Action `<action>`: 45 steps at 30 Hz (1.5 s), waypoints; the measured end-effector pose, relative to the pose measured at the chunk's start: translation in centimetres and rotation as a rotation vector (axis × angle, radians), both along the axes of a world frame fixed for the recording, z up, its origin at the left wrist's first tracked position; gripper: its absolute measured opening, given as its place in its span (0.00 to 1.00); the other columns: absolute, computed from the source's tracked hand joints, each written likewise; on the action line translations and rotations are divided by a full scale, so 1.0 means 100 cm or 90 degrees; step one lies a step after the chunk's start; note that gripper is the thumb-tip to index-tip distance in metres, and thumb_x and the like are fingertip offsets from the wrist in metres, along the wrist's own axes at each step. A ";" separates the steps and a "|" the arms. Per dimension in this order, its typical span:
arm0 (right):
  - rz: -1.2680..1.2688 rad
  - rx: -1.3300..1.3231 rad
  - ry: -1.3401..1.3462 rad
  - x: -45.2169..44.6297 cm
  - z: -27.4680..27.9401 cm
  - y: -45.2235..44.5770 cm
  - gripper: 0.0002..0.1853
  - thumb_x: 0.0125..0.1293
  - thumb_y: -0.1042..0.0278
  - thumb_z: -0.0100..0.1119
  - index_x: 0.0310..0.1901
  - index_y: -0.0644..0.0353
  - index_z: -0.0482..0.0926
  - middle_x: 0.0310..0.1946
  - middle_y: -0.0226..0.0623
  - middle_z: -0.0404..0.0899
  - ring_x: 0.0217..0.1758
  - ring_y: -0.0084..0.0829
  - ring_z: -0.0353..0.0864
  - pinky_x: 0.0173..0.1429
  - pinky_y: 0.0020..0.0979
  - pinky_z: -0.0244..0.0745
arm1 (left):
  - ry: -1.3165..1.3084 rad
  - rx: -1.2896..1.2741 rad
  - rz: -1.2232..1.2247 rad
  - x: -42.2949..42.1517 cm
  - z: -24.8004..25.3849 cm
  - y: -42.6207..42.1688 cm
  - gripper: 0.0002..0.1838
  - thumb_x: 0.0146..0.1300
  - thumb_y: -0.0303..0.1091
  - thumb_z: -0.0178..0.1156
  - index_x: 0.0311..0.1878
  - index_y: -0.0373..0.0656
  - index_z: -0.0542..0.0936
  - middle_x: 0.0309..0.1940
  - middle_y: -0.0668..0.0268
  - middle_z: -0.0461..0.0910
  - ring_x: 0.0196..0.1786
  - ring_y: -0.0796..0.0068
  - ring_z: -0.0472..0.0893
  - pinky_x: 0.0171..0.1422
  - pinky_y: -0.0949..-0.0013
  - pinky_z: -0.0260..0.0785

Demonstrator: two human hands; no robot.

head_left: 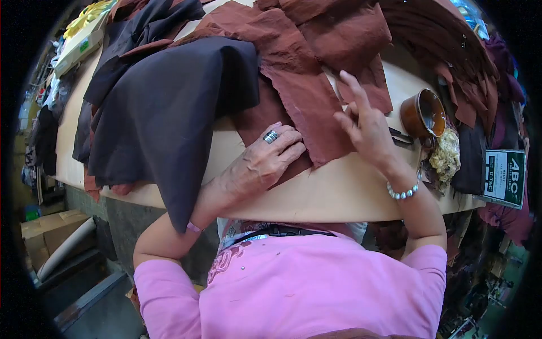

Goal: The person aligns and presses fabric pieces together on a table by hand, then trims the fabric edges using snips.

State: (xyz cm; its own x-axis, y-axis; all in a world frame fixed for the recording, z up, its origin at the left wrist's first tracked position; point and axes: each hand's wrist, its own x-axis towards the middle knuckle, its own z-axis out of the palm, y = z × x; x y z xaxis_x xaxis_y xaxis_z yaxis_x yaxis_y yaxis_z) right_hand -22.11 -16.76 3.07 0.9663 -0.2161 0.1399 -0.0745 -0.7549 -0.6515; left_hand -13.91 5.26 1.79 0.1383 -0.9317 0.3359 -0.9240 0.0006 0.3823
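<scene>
My left hand (268,158) lies on the reddish-brown cloth (305,107) near its frayed edge, with its fingers bent and together; what they grip, if anything, is hidden. My right hand (364,124) is raised over the right edge of that cloth, index finger stretched out and fingers apart, holding nothing. Dark grey cloth (169,101) drapes over the table to the left and hangs past the front edge, across my left forearm. More brown cloth (347,37) lies beyond my hands.
On the table (316,198), right of my right hand, stand a brown glass cup (412,116), a dark tool (401,136) and a crumpled yellowish bundle (446,155). A green box (505,178) sits at far right. A cardboard box (53,234) is at lower left.
</scene>
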 end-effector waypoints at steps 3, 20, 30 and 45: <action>0.043 -0.027 -0.019 -0.020 0.000 0.015 0.37 0.61 0.79 0.55 0.70 0.48 0.52 0.21 0.36 0.64 0.22 0.31 0.64 0.32 0.28 0.67 | -0.005 0.003 0.000 0.000 -0.001 0.000 0.21 0.50 0.22 0.51 0.51 0.31 0.73 0.50 0.55 0.69 0.57 0.58 0.70 0.67 0.58 0.58; 0.015 0.052 -0.058 -0.025 -0.012 -0.004 0.37 0.54 0.83 0.56 0.66 0.46 0.60 0.25 0.41 0.70 0.27 0.39 0.73 0.36 0.37 0.70 | -0.070 0.080 0.012 -0.004 0.002 0.002 0.24 0.56 0.24 0.48 0.58 0.34 0.69 0.58 0.55 0.66 0.64 0.60 0.65 0.72 0.56 0.52; 0.020 0.067 -0.030 -0.026 -0.008 -0.005 0.35 0.54 0.84 0.56 0.64 0.48 0.62 0.24 0.39 0.67 0.26 0.36 0.71 0.35 0.34 0.69 | -0.171 0.133 0.010 -0.015 0.011 -0.002 0.25 0.60 0.28 0.45 0.62 0.43 0.67 0.57 0.52 0.65 0.63 0.55 0.65 0.69 0.49 0.53; 0.040 0.089 0.005 0.005 0.001 -0.008 0.34 0.57 0.74 0.60 0.65 0.47 0.60 0.21 0.38 0.72 0.23 0.37 0.73 0.33 0.36 0.69 | -0.072 -0.004 0.057 -0.001 -0.003 -0.001 0.24 0.48 0.19 0.52 0.53 0.34 0.73 0.54 0.54 0.70 0.58 0.55 0.71 0.63 0.62 0.66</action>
